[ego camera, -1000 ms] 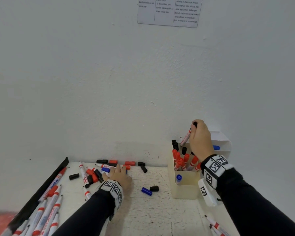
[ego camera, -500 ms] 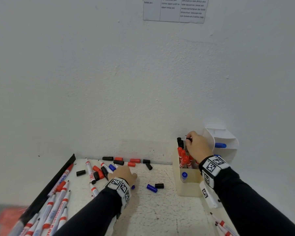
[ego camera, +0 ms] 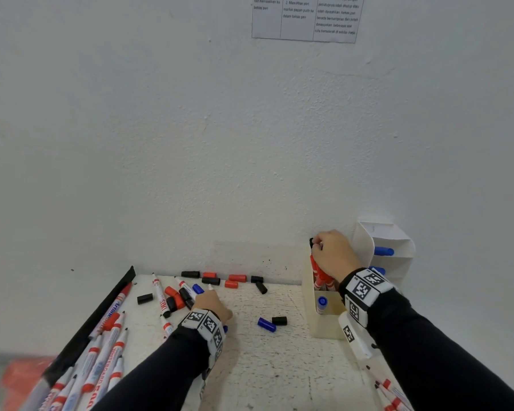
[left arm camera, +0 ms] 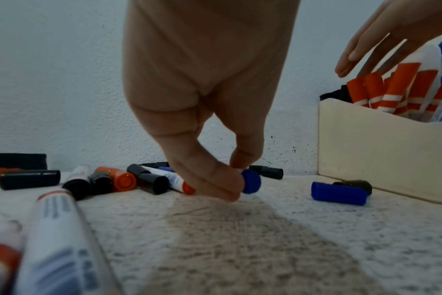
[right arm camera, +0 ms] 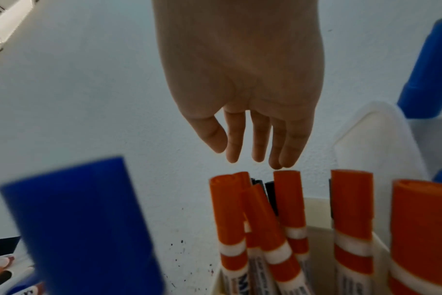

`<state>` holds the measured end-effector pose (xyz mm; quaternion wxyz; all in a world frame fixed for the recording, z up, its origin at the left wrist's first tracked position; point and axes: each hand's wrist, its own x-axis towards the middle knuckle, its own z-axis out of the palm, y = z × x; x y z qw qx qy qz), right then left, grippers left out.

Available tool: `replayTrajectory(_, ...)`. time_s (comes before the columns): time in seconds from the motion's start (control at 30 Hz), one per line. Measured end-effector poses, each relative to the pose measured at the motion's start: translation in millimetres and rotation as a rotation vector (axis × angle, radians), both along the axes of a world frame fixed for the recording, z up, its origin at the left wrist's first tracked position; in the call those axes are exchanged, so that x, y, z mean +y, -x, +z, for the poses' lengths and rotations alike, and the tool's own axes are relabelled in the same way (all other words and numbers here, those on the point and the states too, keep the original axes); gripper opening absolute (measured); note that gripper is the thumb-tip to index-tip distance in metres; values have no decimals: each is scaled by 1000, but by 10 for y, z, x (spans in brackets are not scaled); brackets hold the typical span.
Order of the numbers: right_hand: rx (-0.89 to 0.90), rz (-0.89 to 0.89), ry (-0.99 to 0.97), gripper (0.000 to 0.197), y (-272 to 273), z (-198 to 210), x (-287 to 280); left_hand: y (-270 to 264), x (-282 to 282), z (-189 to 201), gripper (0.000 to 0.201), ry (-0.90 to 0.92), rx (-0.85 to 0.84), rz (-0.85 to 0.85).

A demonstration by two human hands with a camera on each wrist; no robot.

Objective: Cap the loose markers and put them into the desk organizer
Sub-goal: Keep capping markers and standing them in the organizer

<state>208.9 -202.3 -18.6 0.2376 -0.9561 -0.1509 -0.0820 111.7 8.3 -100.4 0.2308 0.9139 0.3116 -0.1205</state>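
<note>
Here the left hand (left arm camera: pixel 209 111) pinches a blue-ended marker (left arm camera: pixel 250 181) low on the table (ego camera: pixel 279 360). The right hand (right arm camera: pixel 242 83) hangs with fingers loose and straight, holding nothing, just above the organizer (ego camera: pixel 327 324), where five red-capped markers (right arm camera: pixel 288 199) show. A blue cap (ego camera: pixel 266 324) and a black cap (ego camera: pixel 279 320) lie touching between the hands, bare table around them.

We count a cream desk organizer (ego camera: pixel 324 327) against the wall, its back section packed with upright red-capped markers (right arm camera: pixel 289 201); uncapped markers (ego camera: pixel 101 351) lie at the table's left; red, black and blue caps (ego camera: pixel 266 324) lie scattered between.
</note>
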Motion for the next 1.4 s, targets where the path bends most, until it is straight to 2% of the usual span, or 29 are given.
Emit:
replayTrajectory(0.07,8,21,38,26,22,24,45,50,14,38,25,7,3,14)
replayTrajectory(0.23,-77,34,56,22,125,44,227,146,141,72,26,200,-75,141)
replayTrajectory(0.4,-110,161,-10,24,270,31,658,336,385,191,15,328,-252,231)
replayTrajectory(0.6,190,354,-17,30,411,-384,1272,536,754,306,19,356,-323,301)
replayTrajectory(0.7,355,490,101,39,471,-636,1558,589,866,280,23,336,-302,291)
replayTrajectory(0.87,422,609,101,44,544,-855,1831,607,938,270,23,385,-332,291)
replayTrajectory(0.97,378,571,208,41,506,-918,1882,604,945,268,23,404,-342,272)
replayTrajectory(1.07,346,448,173,34,463,-970,1873,589,952,237,22,384,-322,248)
replayTrajectory(1.2,302,367,154,9,417,-1038,1839,591,933,202,23,322,-294,204)
replayTrajectory(1.27,288,330,168,14,397,-1060,1814,603,922,181,23,286,-289,177)
replayTrajectory(1.3,288,331,170,6,400,-1051,1792,609,915,172,20,268,-294,163)
replayTrajectory(1.37,283,294,142,22,396,-1033,1756,624,902,162,7,239,-295,138)
replayTrajectory(1.4,265,277,104,26,384,-1016,1735,634,896,157,9,225,-298,127)
